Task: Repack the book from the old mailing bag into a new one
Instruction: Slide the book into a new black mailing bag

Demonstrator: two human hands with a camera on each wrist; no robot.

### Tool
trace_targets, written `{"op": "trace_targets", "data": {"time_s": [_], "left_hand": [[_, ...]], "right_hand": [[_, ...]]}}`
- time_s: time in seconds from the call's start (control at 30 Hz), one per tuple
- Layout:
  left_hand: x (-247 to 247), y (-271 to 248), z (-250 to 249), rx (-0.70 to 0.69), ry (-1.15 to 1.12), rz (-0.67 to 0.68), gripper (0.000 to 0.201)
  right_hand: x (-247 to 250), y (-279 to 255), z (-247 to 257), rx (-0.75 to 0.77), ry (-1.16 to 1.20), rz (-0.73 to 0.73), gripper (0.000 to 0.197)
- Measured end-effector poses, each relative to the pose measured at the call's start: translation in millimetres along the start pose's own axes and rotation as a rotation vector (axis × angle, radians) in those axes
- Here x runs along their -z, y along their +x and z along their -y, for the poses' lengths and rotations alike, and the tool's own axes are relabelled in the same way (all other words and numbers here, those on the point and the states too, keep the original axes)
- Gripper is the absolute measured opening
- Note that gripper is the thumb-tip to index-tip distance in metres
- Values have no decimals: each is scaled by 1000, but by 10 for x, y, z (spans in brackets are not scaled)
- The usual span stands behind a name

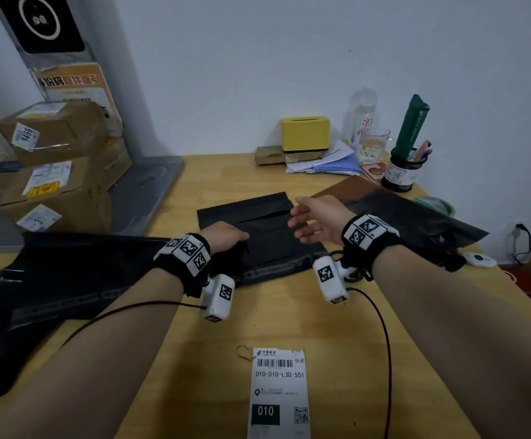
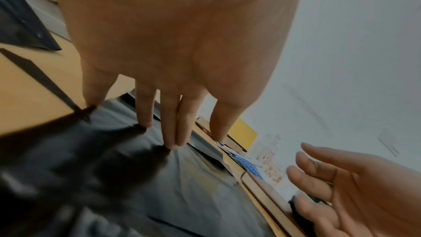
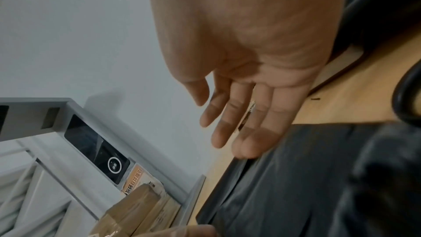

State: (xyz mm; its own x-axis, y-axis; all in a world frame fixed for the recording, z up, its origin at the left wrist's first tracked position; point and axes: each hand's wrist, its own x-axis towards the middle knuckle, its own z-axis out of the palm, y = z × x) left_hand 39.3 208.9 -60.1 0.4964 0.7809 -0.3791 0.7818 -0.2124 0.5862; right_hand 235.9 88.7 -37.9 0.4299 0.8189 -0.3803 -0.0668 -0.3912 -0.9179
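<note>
A flat, creased black mailing bag (image 1: pixel 264 245) lies in the middle of the wooden table (image 1: pixel 289 321). My left hand (image 1: pixel 227 237) rests on its left part; in the left wrist view its straight fingertips (image 2: pixel 170 144) touch the bag (image 2: pixel 182 186). Just above the bag's right side, my right hand (image 1: pixel 310 221) hovers with relaxed, spread fingers (image 3: pixel 239 132) and holds nothing. A brown book (image 1: pixel 346 188) lies at the back right, partly under a crumpled black bag (image 1: pixel 422 223). A third, larger black bag (image 1: pixel 51 280) lies at the left.
A white shipping label (image 1: pixel 278 394) lies at the near edge. Stacked cardboard boxes (image 1: pixel 55 160) and a grey machine base (image 1: pixel 143 191) stand at the left. A yellow box (image 1: pixel 305 133), papers, a glass (image 1: pixel 373 147) and a pen holder (image 1: pixel 402 172) line the back.
</note>
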Motion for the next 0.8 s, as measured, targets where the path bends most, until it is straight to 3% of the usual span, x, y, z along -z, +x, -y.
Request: {"op": "trace_targets", "data": {"time_s": [0.27,0.33,0.43,0.53,0.7,0.8], "left_hand": [[143,199,-8,30,103,-10,59],[161,219,-138,27,114,-15,59],[121,246,-463,-23,-49,-45,40],[-32,275,-824,-54,-281,-18,31],[-359,421,-1286,-99,-466,43,24],[-515,540,-1454,-88,-494,55,31]], "right_hand": [[-161,75,-33,-40,9,55,29],[-70,94,45,64,43,-77,24],[218,156,178,203,-88,-387,22],[580,193,213,187,-259,-518,32],[924,268,105,53,-443,-431,48],[1005,378,-14,-60,-484,-385,61]]}}
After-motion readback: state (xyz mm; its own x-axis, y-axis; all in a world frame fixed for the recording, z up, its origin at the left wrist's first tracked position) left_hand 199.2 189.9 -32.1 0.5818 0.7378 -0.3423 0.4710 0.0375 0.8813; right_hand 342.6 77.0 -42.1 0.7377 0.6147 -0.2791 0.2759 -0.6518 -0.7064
